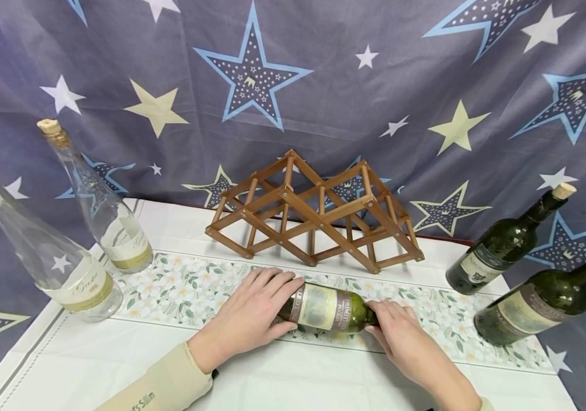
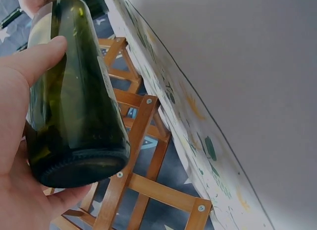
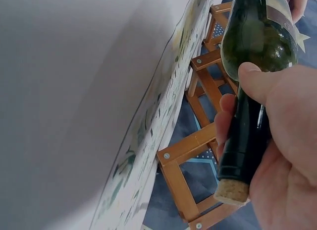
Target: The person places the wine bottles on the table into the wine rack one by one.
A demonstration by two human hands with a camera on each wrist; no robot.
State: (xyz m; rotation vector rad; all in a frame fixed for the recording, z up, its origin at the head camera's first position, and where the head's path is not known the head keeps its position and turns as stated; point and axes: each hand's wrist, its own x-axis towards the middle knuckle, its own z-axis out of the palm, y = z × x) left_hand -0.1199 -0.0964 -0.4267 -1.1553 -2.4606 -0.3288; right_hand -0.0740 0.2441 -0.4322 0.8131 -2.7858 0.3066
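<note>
Just behind gripped bottle (image 1: 318, 308), rack (image 1: 323, 225), perhaps hinged

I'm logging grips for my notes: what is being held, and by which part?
A green bottle: the left hand grips its body, toward the base; the right hand grips its neck.

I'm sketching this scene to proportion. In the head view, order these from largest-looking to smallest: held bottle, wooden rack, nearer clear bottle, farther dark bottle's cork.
1. Wooden rack
2. Nearer clear bottle
3. Held bottle, partly covered
4. Cork on the farther dark bottle
</note>
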